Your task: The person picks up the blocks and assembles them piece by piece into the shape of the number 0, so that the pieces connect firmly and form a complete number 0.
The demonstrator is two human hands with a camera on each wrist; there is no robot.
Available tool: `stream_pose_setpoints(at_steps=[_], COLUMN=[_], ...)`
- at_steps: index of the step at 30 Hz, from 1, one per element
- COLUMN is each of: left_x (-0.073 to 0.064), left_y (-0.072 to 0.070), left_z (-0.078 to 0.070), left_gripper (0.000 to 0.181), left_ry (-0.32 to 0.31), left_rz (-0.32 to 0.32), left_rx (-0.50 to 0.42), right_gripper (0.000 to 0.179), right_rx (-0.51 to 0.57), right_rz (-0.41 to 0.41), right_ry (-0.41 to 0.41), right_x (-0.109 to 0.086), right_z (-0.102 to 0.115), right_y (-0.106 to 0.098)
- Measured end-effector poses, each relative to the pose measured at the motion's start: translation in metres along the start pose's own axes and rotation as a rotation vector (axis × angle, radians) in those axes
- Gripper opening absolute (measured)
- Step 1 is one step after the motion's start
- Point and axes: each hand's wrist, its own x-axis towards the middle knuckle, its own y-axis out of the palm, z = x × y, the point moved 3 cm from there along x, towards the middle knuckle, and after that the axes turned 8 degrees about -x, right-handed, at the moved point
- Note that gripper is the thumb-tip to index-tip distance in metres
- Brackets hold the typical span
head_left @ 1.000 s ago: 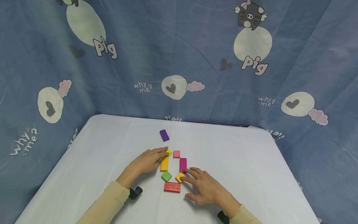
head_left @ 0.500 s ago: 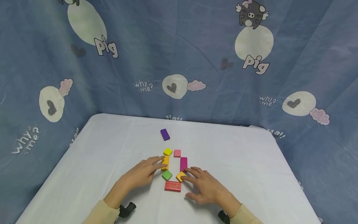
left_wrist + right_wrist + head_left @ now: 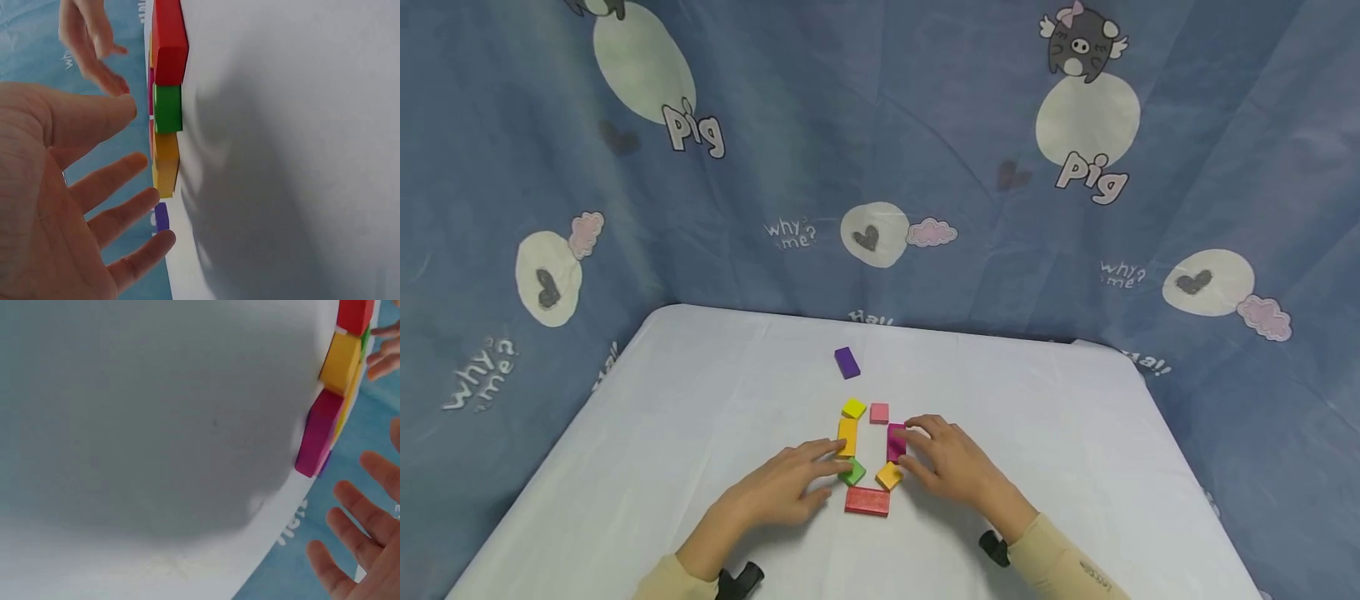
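Coloured blocks form a ring. My left hand (image 3: pixel 778 490) has its fingers outstretched, tips over the green block (image 3: pixel 856 477) and the front end of the long orange block (image 3: pixel 847 429). In the left wrist view its spread fingers hold nothing. Across the ring, my right hand (image 3: pixel 958 468) reaches over the magenta block (image 3: pixel 895 450) with loosely bent fingers, its thumb beside the small orange block (image 3: pixel 888 477). The right wrist view shows these fingers apart, above the magenta block (image 3: pixel 320 437). A red block (image 3: pixel 867 502) closes the near side; yellow (image 3: pixel 853 408) and pink (image 3: pixel 879 413) blocks lie at the far side.
A purple block (image 3: pixel 847 363) lies alone beyond the ring, towards the far edge of the white-covered table (image 3: pixel 1015 375). Behind the table hangs a blue printed curtain (image 3: pixel 955 275). A small black camera sits at each wrist.
My left hand has drawn back from the yellow block, past the long orange one, to the green block. My right hand has shifted farther from me, from the small orange block to the magenta block.
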Motion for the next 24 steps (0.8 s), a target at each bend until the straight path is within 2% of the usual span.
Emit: stream_pose_setpoints(at_steps=[3, 11, 24], left_x=[0.000, 0.001, 0.002], left_y=[0.003, 0.006, 0.007], left_z=[-0.001, -0.003, -0.006], left_gripper=[0.043, 0.042, 0.044], left_ry=[0.004, -0.005, -0.027], left_rz=[0.007, 0.005, 0.014], left_rx=[0.003, 0.010, 0.014], right_gripper=[0.043, 0.046, 0.047], right_rx=[0.006, -0.031, -0.105], right_rz=[-0.016, 0.056, 0.097], right_ry=[0.017, -0.019, -0.041], right_x=[0.010, 0.030, 0.032], right_z=[-0.004, -0.002, -0.002], right_y=[0.003, 0.013, 0.021])
